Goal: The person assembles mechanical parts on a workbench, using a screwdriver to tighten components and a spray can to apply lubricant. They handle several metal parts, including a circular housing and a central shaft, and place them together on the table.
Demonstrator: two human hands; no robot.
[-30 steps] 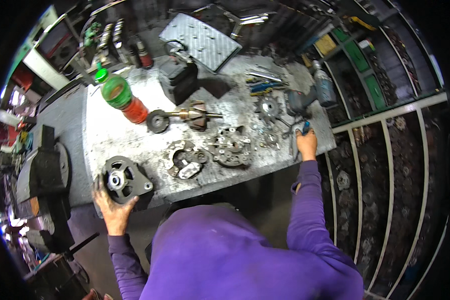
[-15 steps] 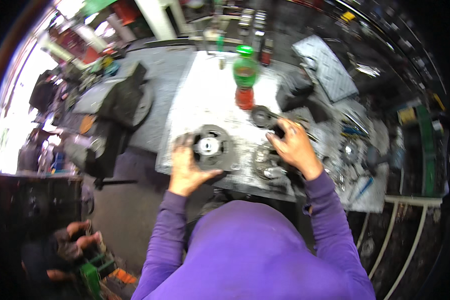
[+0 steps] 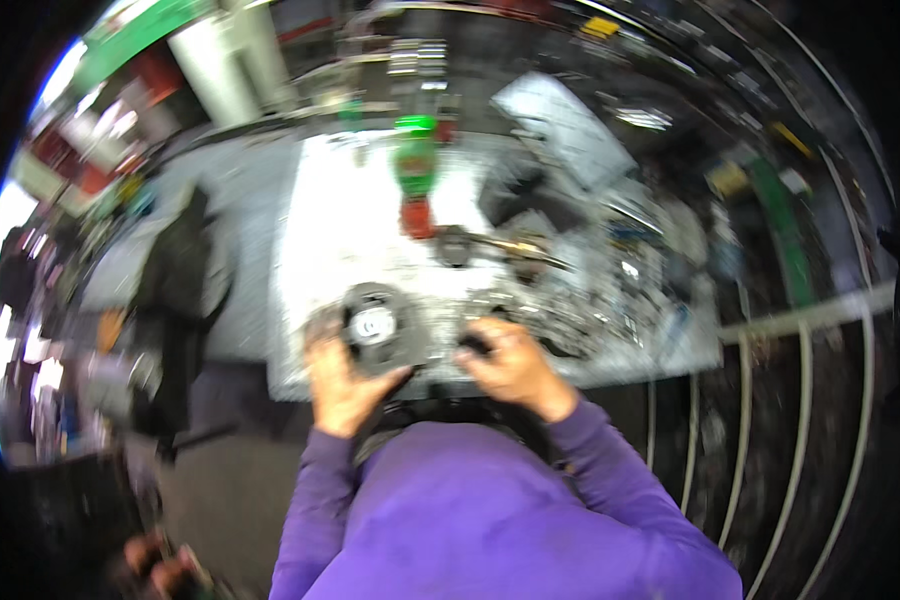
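A dark round metal disc [image 3: 402, 345] with slots and a bright hub lies at the table's near edge. Around its left and near rim curve the fingers and thumb of my left hand [image 3: 342, 385], gripping it. My right hand [image 3: 518, 372] is closed at the near edge, right of the disc, with a small dark piece [image 3: 475, 345] between thumb and fingers; blur hides its kind. Close beyond that hand lie shiny metal parts [image 3: 565, 325]. Farther back rests a ring-ended metal rod part [image 3: 454, 246].
A green-capped bottle [image 3: 416, 175] with red lower part stands mid-table. Behind to the right are a dark bag-like bundle [image 3: 515, 190] and a pale flat sheet [image 3: 565, 130]. A big bench vise [image 3: 175, 270] stands left. A metal rack [image 3: 745, 420] is at right; a person's limbs [image 3: 160, 565] show lower left.
My right hand has come nearer and toward the disc, leaving the ring-ended part, with the dark piece in its fingers. My left hand stays on the disc. The view has swung right.
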